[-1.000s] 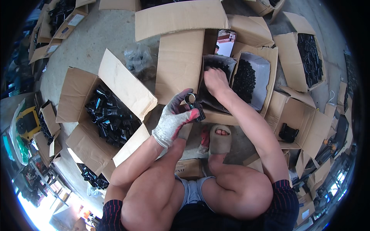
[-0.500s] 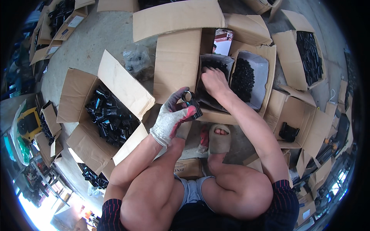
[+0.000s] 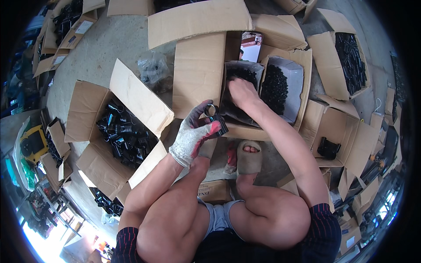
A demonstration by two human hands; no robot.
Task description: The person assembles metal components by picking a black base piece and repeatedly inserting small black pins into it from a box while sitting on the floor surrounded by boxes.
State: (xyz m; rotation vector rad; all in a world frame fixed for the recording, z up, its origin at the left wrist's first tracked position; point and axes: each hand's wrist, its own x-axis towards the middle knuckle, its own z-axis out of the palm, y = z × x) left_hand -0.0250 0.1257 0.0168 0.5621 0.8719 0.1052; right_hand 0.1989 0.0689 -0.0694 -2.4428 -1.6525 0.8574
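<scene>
My left hand (image 3: 189,136), in a white and red work glove, grips a black plastic clamp-like part (image 3: 218,125) with a round ring at its top. My bare right hand (image 3: 244,93) reaches down into a grey-lined compartment of small black pieces (image 3: 245,73). Its fingers curl together among the pieces, and their tips are hidden. Beside it, a second grey tray (image 3: 295,72) holds more small black pieces (image 3: 275,90). Both trays sit inside a large open cardboard box (image 3: 199,72).
A phone (image 3: 251,47) with a lit screen leans inside the box. To the left, an open carton (image 3: 87,107) holds black parts (image 3: 125,131). At the right, a smaller carton (image 3: 346,131) contains a black part (image 3: 328,148). A plastic bag (image 3: 152,65) lies on the concrete floor.
My right hand has sunk slightly deeper among the small pieces, its fingers more tucked under. My left hand keeps the black part in nearly the same place. The view has shifted slightly.
</scene>
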